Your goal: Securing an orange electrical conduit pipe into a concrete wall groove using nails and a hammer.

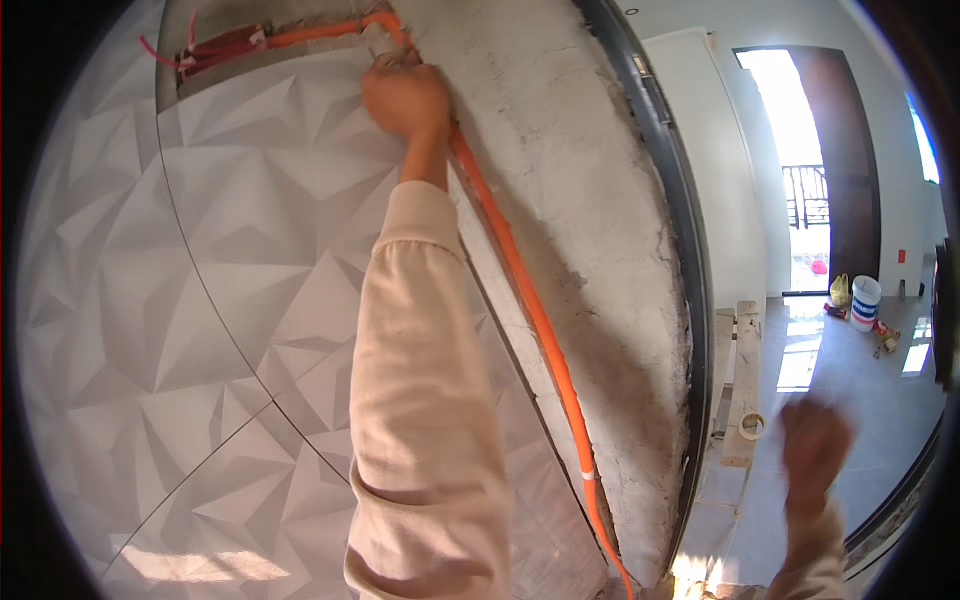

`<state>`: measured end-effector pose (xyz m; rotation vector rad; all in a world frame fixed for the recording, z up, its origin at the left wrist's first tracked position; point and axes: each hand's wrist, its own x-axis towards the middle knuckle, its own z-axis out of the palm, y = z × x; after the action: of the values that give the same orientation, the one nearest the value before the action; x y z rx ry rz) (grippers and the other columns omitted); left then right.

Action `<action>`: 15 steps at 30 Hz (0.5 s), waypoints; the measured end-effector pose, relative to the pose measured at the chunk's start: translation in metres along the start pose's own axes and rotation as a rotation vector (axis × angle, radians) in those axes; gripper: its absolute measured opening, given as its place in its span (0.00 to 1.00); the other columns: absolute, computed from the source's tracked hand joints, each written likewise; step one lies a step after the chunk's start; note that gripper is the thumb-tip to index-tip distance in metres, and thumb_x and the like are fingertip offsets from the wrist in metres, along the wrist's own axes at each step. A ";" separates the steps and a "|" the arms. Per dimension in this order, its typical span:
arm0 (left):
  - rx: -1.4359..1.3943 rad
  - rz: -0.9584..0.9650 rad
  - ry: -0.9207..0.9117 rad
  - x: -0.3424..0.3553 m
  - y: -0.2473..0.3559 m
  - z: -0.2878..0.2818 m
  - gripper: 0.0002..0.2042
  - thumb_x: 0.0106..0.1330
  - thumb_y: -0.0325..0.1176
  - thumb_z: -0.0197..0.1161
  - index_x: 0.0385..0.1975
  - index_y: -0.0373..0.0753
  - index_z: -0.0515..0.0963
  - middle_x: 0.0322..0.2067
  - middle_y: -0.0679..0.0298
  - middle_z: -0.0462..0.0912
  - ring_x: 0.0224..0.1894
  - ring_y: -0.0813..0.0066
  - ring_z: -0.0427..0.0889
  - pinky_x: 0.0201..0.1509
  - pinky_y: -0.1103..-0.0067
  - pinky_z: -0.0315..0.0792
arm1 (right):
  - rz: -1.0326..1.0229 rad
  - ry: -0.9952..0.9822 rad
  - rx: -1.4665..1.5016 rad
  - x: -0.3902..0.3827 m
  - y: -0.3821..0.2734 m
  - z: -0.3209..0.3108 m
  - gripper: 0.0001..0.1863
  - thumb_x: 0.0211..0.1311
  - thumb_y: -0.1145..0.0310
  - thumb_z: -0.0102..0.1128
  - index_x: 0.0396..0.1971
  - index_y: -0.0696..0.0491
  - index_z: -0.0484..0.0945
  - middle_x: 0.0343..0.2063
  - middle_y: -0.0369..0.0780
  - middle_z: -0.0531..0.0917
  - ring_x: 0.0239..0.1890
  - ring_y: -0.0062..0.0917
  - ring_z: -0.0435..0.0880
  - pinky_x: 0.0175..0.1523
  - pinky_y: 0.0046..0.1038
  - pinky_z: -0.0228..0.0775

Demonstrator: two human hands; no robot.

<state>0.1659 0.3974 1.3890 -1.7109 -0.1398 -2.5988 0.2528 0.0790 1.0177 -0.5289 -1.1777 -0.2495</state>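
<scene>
Orange tubing point(520, 265) is laid between patterned grey tiles point(230, 230) and rough plaster point(590, 200), and is bent at the top toward red wires point(222, 46). At that bend the left hand point(408, 98) is placed with its fingers curled; whether the tube or something small is pinched cannot be told. Light, smooth, springy handling is to be expected (a kink seems likeliest if the bend is forced), so the straight run just below it is probably best held. Well apart, the right hand point(815, 445) is blurred, its grip unreadable, and beyond it a white bucket point(865, 303) is stood on glossy floor point(840, 375).
</scene>
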 end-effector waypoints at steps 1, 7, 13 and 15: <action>0.106 0.038 0.021 -0.011 -0.004 0.032 0.12 0.47 0.31 0.61 0.32 0.35 0.81 0.31 0.50 0.81 0.35 0.56 0.80 0.41 0.69 0.72 | 0.578 -0.132 0.116 -0.084 -0.015 -0.025 0.13 0.65 0.67 0.47 0.25 0.58 0.75 0.19 0.38 0.76 0.25 0.20 0.77 0.31 0.23 0.69; 0.417 0.291 -0.263 0.023 -0.083 0.027 0.15 0.61 0.35 0.51 0.38 0.28 0.77 0.43 0.53 0.80 0.42 0.65 0.80 0.46 0.75 0.72 | 1.499 -0.995 -0.742 -0.463 0.056 -0.002 0.15 0.57 0.61 0.52 0.35 0.57 0.77 0.30 0.44 0.82 0.34 0.37 0.80 0.39 0.32 0.70; 0.368 0.415 -0.187 0.099 -0.185 0.027 0.19 0.61 0.49 0.53 0.41 0.42 0.80 0.41 0.62 0.82 0.42 0.66 0.81 0.46 0.73 0.73 | 1.330 -0.650 -0.664 -0.554 0.022 0.036 0.20 0.47 0.67 0.54 0.41 0.60 0.66 0.35 0.53 0.70 0.38 0.48 0.73 0.43 0.39 0.65; 0.349 0.523 -0.208 0.103 -0.207 0.037 0.22 0.61 0.53 0.53 0.42 0.42 0.80 0.40 0.61 0.82 0.41 0.66 0.81 0.45 0.73 0.73 | 1.406 -0.593 -0.693 -0.567 0.020 0.031 0.19 0.48 0.68 0.53 0.42 0.58 0.68 0.38 0.51 0.71 0.42 0.45 0.72 0.47 0.40 0.64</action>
<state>0.1440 0.6091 1.4862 -1.6159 -0.1205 -1.9006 0.0250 0.0640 0.4979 -1.9880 -0.9827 0.7972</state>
